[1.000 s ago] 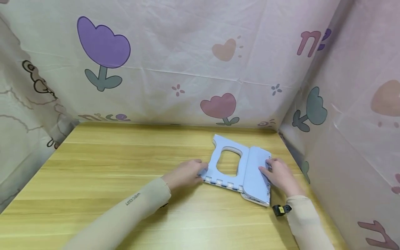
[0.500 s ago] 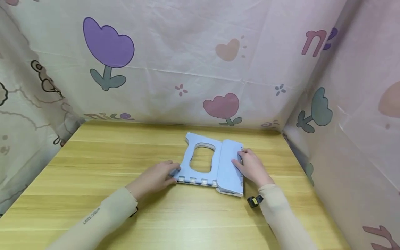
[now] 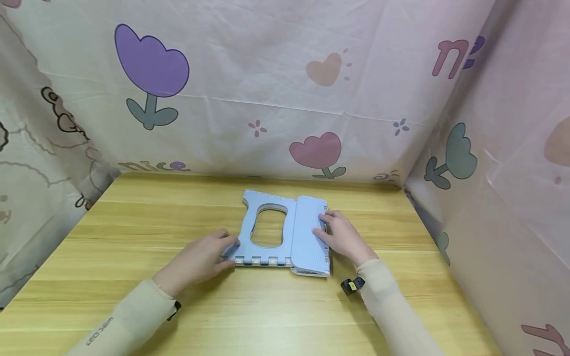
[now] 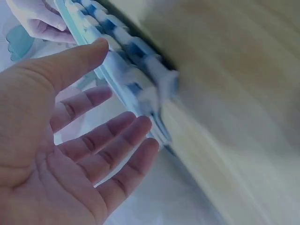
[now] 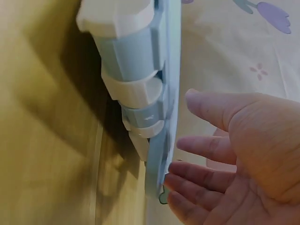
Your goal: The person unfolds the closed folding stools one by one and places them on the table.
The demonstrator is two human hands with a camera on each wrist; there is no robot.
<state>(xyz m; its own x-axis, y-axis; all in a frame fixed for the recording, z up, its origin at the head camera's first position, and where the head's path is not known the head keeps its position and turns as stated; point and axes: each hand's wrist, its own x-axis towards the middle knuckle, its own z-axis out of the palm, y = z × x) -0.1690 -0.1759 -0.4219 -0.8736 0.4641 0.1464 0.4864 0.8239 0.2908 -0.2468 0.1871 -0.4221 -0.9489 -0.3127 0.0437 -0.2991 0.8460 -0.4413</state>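
A light-blue and white folding step stool (image 3: 309, 242) lies folded flat on the table, an oval opening in its left part and a ribbed panel at its right. My left hand (image 3: 196, 259) is at its near left corner, thumb and fingers extended at the edge. On the right edge, my right hand (image 3: 342, 237) touches the panel with loosely bent fingers. The left wrist view shows the stool's hinged edge (image 4: 136, 77) beside the thumb and fairly straight fingers. In the right wrist view, white and blue hinge knuckles (image 5: 133, 65) stand beside the spread right fingers.
The wood-grain table (image 3: 187, 207) ends at a printed curtain (image 3: 240, 74) behind, with more curtain at both sides. Each wrist carries a dark strap, and a black and yellow piece (image 3: 353, 285) sits by the right cuff.
The stool has slid leftward across the table and turned slightly, so its near edge lies straighter. Both hands have moved left along with it.
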